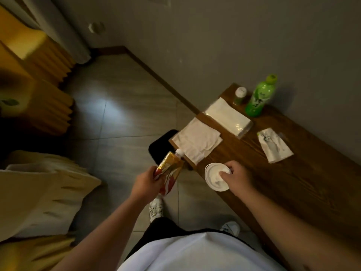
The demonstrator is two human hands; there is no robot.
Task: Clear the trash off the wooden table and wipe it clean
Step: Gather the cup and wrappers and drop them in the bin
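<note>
My left hand (145,182) grips a gold and red spouted drink pouch (170,173) over the floor, just off the wooden table's (293,182) near edge. My right hand (235,178) is closed on a white plastic cup lid (214,179) with crumpled white paper in it, at the table's front edge. A folded white cloth (197,141) lies at the table's left corner. Beside it sits a tissue pack (227,117). A crumpled printed wrapper (274,144) lies further right.
A green bottle (259,95) and a small white-capped jar (239,95) stand at the table's far end by the wall. A black bin (159,146) sits on the tiled floor below the table corner. Bedding and cushions lie at left.
</note>
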